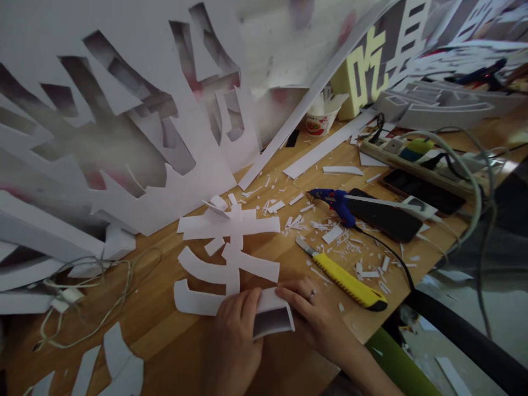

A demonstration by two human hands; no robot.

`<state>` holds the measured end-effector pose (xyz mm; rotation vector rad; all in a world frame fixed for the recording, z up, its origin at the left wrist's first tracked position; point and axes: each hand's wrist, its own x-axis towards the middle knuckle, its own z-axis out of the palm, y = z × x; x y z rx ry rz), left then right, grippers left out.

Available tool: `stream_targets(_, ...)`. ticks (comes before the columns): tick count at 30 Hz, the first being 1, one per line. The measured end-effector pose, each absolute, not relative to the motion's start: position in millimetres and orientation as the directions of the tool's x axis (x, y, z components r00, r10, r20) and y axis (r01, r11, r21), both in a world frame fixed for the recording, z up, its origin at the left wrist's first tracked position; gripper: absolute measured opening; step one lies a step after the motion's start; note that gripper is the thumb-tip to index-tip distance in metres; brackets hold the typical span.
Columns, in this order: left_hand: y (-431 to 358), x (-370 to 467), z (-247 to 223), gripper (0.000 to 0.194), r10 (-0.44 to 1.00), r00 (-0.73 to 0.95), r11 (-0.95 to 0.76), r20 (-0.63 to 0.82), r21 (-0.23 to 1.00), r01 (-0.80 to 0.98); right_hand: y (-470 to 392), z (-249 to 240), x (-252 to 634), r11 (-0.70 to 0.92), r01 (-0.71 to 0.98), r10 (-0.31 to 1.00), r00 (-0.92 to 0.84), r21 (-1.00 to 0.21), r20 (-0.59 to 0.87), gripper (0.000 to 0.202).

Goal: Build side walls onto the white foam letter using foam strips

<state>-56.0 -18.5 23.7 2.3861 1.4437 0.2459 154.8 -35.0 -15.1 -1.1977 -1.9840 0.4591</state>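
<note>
A white foam character (234,242) lies on the wooden table, its lower end built up into a hollow, box-like section (273,300). My left hand (240,324) grips the left side of that section, fingers over its top and thumb below. On its right side my right hand (307,308), with a ring on one finger, presses its fingertips against the upper edge. The fingers of both hands are bent around the foam. A yellow utility knife (348,280) with its blade out rests right of my right hand, and a blue glue gun (336,202) lies beyond it.
Large white cut-out sheets (206,181) lean at the back left. Foam scraps (334,234) litter the table's right half. Further right are dark phones (383,214), a power strip (416,159) and cables. A paper cup (319,122) stands behind. White cable (124,286) coils at left, near curved foam pieces (119,357).
</note>
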Motion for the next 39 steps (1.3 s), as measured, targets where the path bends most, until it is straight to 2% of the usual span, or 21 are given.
stream_targets(3, -15, -52, 29, 0.073, 0.889, 0.440, -0.347, -0.126, 0.442, 0.827, -36, -15, 155, 0.463, 0.589, 0.886, -0.284, -0.662, 0.367, 0.041)
stream_targets(6, -16, -50, 33, 0.078, 0.898, 0.414, -0.299, -0.149, 0.483, 0.823, -37, -16, 155, 0.449, 0.573, 0.893, -0.299, -0.685, 0.335, 0.042)
stream_targets(12, -21, -48, 32, 0.077, 0.934, 0.321, -0.215, -0.156, 0.471, 0.855, -36, -16, 156, 0.405, 0.545, 0.909, -0.329, -0.734, 0.257, 0.043)
stream_targets(15, -22, -51, 30, 0.071, 0.915, 0.376, -0.285, -0.146, 0.425, 0.859, -36, -14, 157, 0.406, 0.521, 0.909, -0.316, -0.750, 0.273, 0.042)
stream_targets(19, -23, -53, 26, 0.059, 0.885, 0.464, -0.420, -0.044, 0.355, 0.835, -37, -14, 159, 0.456, 0.486, 0.889, -0.291, -0.745, 0.354, 0.042)
stream_targets(26, -21, -52, 12, 0.058, 0.862, 0.499, -0.495, 0.090, 0.364, 0.789, -38, -17, 156, 0.489, 0.455, 0.872, -0.281, -0.744, 0.401, 0.045)
stream_targets(34, -20, -52, 14, 0.062, 0.837, 0.535, -0.543, 0.113, 0.292, 0.787, -38, -21, 155, 0.489, 0.357, 0.869, -0.280, -0.796, 0.408, 0.053)
stream_targets(39, -20, -51, 19, 0.063, 0.842, 0.538, -0.520, 0.034, 0.317, 0.793, -39, -24, 157, 0.476, 0.393, 0.874, -0.313, -0.787, 0.372, 0.059)
